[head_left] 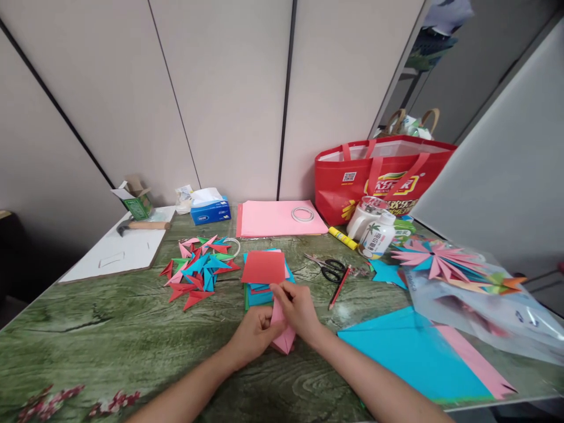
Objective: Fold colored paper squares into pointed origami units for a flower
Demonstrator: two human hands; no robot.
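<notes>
A folded pink paper (283, 339) with a pointed lower end is held between both hands over the front middle of the table. My left hand (253, 336) grips its left side, thumb lying across the paper. My right hand (298, 308) pinches its upper part from the right. Just beyond the hands lies a stack of square papers, with a red sheet (263, 267) on top and blue, pink and green ones beneath. To the left is a pile of folded pointed pieces (203, 267) in red, blue, pink and green.
Scissors (331, 273) and a red pencil (339, 288) lie right of the stack. Behind are pink sheets (268, 218), a tissue box (210, 210), a glue stick (342, 238), a white bottle (378, 236) and a red bag (337, 191). Blue paper (409, 358) covers the front right.
</notes>
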